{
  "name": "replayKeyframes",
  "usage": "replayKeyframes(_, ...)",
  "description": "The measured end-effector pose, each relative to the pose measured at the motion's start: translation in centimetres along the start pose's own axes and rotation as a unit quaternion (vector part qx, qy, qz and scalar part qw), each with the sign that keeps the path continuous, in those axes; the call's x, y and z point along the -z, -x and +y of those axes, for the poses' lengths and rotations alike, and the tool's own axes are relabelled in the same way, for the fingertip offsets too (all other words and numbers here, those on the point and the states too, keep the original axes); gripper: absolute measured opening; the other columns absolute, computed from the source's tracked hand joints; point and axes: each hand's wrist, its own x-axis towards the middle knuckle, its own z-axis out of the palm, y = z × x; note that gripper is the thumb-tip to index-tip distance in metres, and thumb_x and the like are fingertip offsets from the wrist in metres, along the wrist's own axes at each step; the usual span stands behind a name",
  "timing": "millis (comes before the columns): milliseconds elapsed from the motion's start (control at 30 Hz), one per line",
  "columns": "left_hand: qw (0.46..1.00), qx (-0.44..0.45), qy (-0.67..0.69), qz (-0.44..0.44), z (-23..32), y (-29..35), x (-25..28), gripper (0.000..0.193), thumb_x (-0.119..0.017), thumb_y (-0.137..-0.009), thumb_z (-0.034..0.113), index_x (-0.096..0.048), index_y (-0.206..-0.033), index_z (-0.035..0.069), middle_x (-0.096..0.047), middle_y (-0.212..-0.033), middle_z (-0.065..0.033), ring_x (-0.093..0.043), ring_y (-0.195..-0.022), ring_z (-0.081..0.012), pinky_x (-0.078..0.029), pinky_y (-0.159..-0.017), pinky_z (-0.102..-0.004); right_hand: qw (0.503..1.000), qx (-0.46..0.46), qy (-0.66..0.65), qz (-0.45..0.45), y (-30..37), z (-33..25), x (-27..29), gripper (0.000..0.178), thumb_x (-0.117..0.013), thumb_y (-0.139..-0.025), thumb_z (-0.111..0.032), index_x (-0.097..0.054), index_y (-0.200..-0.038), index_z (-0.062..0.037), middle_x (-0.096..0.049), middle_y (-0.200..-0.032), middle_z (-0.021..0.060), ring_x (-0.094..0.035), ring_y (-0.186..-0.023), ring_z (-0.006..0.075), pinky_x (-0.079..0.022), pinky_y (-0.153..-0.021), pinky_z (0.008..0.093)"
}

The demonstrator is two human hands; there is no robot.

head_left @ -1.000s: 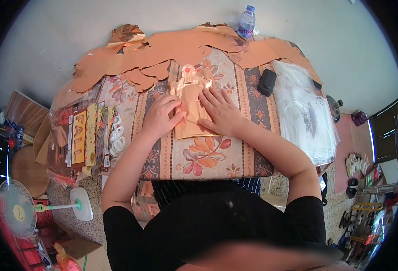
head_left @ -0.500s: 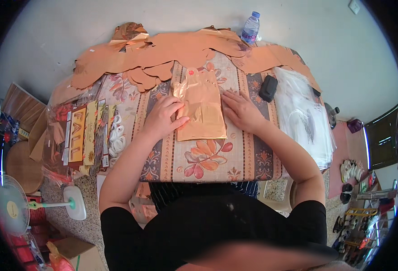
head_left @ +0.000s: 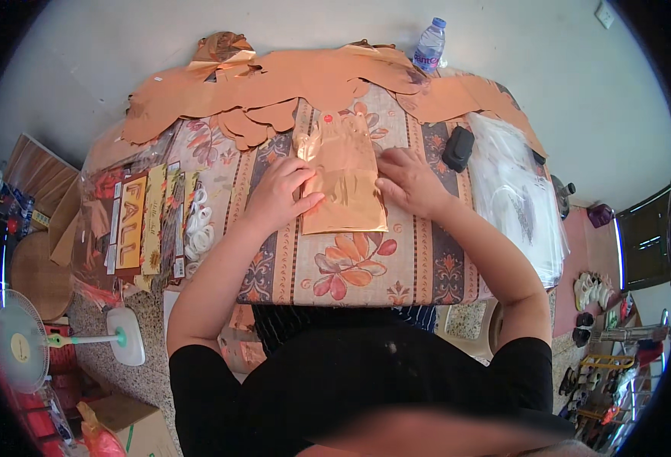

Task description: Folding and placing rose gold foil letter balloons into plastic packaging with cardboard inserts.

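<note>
While the flat copper foil piece (head_left: 347, 190) lies between both hands, the left hand (head_left: 281, 192) rests on its left edge, thumb and fingers spread. At its right edge, right hand (head_left: 414, 183) curls loosely; can't tell from here if it's pinching. Black case (head_left: 457, 148) sits right of that hand, slightly beyond.

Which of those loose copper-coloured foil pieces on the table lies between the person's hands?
The roughly rectangular foil piece with a red dot near its far end; the other foil pieces, curvy-edged, lie farther back.
</note>
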Motion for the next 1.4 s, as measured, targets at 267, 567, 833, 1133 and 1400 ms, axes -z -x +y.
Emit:
replayKeyframes(267, 1.0, -0.001, 0.0, -0.009, -0.1, 0.0, 0.1, 0.039, -0.076, -0.076, 0.024, -0.065, -0.104, -0.001, -0.06, -0.11, -0.0123, -0.054, -0.105, -0.0312, -0.045, -0.092, -0.0392, 0.963, -0.203, -0.169, -0.057, -5.8, 0.3, 0.2, 0.039, -0.069, -0.076, -0.038, -0.069, -0.082, 0.0005, -0.068, -0.082, 0.019, -0.066, -0.076, 0.0328, -0.053, -0.071, 0.0402)
replayKeyframes(567, 1.0, -0.004, -0.009, 0.005, -0.4, 0.1, -0.2, 0.039, -0.076, -0.075, 0.029, -0.065, -0.1, 0.001, -0.059, -0.107, -0.0098, -0.054, -0.104, -0.0294, -0.044, -0.093, -0.0387, 0.908, -0.298, -0.251, -0.155, -9.2, 0.7, 1.3, 0.028, -0.082, -0.063, -0.012, -0.064, -0.073, 0.0081, -0.068, -0.068, 0.0145, -0.066, -0.05, 0.0216, -0.055, -0.043, 0.0323)
replayKeyframes(833, 1.0, -0.011, -0.007, 0.013, -0.5, 0.2, -0.3, 0.039, -0.076, -0.075, 0.029, -0.065, -0.1, 0.001, -0.059, -0.107, -0.0096, -0.054, -0.105, -0.0294, -0.045, -0.093, -0.0387, 0.842, -0.386, -0.324, -0.192, -9.9, 2.7, 0.6, 0.021, -0.081, -0.07, -0.018, -0.07, -0.071, -0.0003, -0.061, -0.058, 0.0059, -0.055, -0.044, 0.0127, -0.042, -0.039, 0.0258)
replayKeyframes(1133, 1.0, 0.003, -0.002, 0.006, -0.2, 0.1, -0.2, 0.039, -0.076, -0.075, 0.029, -0.065, -0.101, 0.001, -0.059, -0.108, -0.0094, -0.053, -0.106, -0.0287, -0.044, -0.094, -0.0386, 0.839, -0.37, -0.343, -0.202, -10.3, 3.8, 0.1, 0.02, -0.079, -0.067, -0.014, -0.065, -0.065, 0.0004, -0.057, -0.054, 0.0076, -0.05, -0.039, 0.014, -0.036, -0.035, 0.0293)
replayKeyframes(1400, 1.0, 0.006, 0.002, 0.01, -0.4, 0.2, -0.3, 0.039, -0.077, -0.074, 0.028, -0.065, -0.1, 0.001, -0.059, -0.108, -0.0089, -0.053, -0.105, -0.0288, -0.044, -0.093, -0.0383, 0.849, -0.315, -0.382, -0.184, -9.9, 4.0, 0.4, 0.014, -0.075, -0.071, -0.01, -0.066, -0.07, 0.0003, -0.061, -0.057, 0.0087, -0.05, -0.039, 0.0128, -0.036, -0.033, 0.0271)
